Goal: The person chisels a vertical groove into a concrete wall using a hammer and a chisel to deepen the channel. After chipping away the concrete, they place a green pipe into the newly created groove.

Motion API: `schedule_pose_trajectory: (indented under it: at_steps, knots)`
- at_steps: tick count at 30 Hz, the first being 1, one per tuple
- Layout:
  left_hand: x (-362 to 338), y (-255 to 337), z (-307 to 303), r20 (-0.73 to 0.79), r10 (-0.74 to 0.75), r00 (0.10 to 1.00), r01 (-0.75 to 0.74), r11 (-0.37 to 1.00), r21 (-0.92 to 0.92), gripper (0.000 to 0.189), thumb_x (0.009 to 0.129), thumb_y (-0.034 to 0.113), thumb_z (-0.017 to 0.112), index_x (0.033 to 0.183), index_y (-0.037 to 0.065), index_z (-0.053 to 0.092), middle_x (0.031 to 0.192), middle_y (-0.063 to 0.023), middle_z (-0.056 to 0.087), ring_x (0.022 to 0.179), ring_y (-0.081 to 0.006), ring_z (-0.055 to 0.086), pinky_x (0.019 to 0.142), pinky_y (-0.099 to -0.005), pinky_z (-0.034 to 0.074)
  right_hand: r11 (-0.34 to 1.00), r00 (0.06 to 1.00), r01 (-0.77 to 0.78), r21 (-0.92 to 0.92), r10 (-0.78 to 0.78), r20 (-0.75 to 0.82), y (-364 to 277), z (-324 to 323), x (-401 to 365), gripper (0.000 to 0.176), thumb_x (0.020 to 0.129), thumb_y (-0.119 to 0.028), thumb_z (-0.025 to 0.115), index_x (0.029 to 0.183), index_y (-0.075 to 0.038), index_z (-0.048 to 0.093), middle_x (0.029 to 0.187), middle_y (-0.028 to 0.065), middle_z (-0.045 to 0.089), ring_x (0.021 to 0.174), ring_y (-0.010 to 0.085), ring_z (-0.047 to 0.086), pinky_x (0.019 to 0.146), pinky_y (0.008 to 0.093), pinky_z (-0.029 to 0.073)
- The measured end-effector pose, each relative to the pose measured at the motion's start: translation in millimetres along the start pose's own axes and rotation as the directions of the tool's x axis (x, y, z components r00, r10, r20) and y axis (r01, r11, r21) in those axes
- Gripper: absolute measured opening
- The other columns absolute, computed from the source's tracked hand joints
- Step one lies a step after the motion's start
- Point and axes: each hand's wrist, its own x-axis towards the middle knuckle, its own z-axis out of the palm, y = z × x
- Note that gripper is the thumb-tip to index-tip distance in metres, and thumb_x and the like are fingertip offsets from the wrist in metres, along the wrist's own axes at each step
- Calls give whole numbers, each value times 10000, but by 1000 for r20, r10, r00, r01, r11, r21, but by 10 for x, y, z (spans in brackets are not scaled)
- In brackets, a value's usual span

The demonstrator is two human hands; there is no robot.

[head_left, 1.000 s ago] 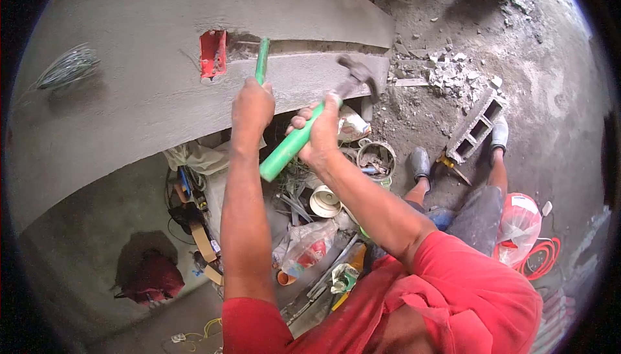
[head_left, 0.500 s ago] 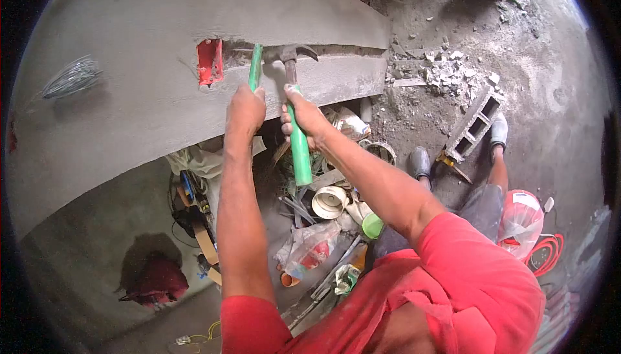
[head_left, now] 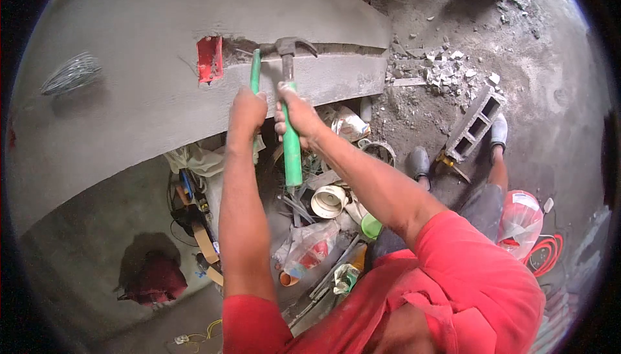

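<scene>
A claw hammer [head_left: 292,140] with a green grip is in my right hand [head_left: 299,116], fingers wrapped around the handle. Its steel head lies over the groove [head_left: 349,49] in the grey plastered wall [head_left: 149,14], the striking face near the top of a green chisel [head_left: 255,73]. My left hand [head_left: 248,111] is closed around that slim green chisel, whose upper end reaches the groove; its working tip cannot be made out. Left of the chisel, a red electrical box [head_left: 209,60] is set into the wall at the groove's end.
A coil of wire [head_left: 71,75] is at the left on the wall. Broken rubble [head_left: 453,73] and a hollow block [head_left: 475,123] lie right, near my feet. Below my hands are a white pipe fitting [head_left: 328,201], plastic bags [head_left: 310,250] and a green cup [head_left: 371,226].
The hammer has shifted slightly left and its handle hangs more upright. The chisel's upper end sits a little lower, still in my left hand.
</scene>
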Motion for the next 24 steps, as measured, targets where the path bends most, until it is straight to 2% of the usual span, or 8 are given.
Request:
schedule_pose_trajectory:
  at_steps: [4, 5, 6, 8, 13, 20, 22, 24]
  knots:
    - [-167, 219, -95, 344, -224, 912, 351, 860, -371, 262, 934, 227, 588, 1000, -21, 536, 893, -282, 665, 855, -457, 662, 748, -547, 514, 962, 999, 47, 269, -47, -9, -72, -224, -117, 433, 948, -596, 526, 874, -174, 463, 614, -37, 459, 443, 124, 463, 429, 347, 446]
    - [-167, 114, 183, 2, -149, 989, 147, 971, -189, 258, 935, 224, 590, 997, -17, 524, 866, -268, 663, 826, -451, 661, 719, -541, 513, 953, 997, 74, 293, -72, -18, -64, -325, -153, 439, 942, -607, 528, 870, -179, 461, 617, -40, 460, 450, 123, 464, 437, 346, 445]
    - [-187, 67, 375, -312, 19, 950, 2, 998, 66, 254, 936, 221, 591, 994, -13, 512, 838, -255, 660, 798, -444, 660, 690, -535, 512, 943, 995, 100, 318, -96, -28, -69, -407, -204, 446, 936, -619, 530, 867, -184, 459, 621, -42, 461, 456, 121, 464, 444, 345, 444]
    - [-268, 229, 465, -452, -10, 892, 38, 998, 53, 276, 945, 238, 586, 1018, -14, 499, 815, -249, 660, 791, -443, 659, 691, -536, 511, 937, 996, 87, 337, -70, -61, -197, -530, -297, 451, 932, -630, 529, 867, -190, 455, 620, -49, 457, 463, 119, 464, 448, 346, 443]
    - [-320, 201, 420, -284, -82, 955, 6, 966, -258, 338, 957, 309, 590, 1012, -21, 541, 873, -303, 651, 857, -498, 632, 730, -559, 484, 940, 991, 93, 327, -54, -126, -235, -851, -459, 450, 933, -630, 526, 868, -190, 456, 601, -62, 439, 464, 113, 461, 450, 341, 442]
    - [-128, -109, 113, -148, -34, 988, 0, 975, -223, 417, 989, 397, 524, 976, -9, 615, 910, -312, 646, 919, -527, 597, 771, -580, 452, 945, 972, 158, 288, -98, -214, -321, -944, -734, 476, 914, -654, 543, 867, -189, 453, 596, -59, 418, 461, 114, 450, 448, 339, 443]
    - [-196, -204, 204, -167, 2, 986, -31, 986, -166, 431, 995, 406, 514, 944, -13, 601, 803, -279, 644, 768, -468, 639, 677, -537, 470, 951, 971, 162, 263, -107, -214, -347, -1003, -802, 476, 913, -654, 546, 869, -189, 456, 596, -58, 419, 464, 112, 451, 449, 340, 444]
    - [-469, -106, 314, 55, -235, 970, 224, 790, -571, 420, 1006, 420, 495, 941, 13, 579, 665, -142, 584, 530, -292, 595, 493, -433, 456, 949, 970, 162, 269, -104, -218, -377, -1098, -843, 470, 918, -646, 546, 870, -187, 457, 594, -58, 420, 458, 110, 451, 437, 335, 439]
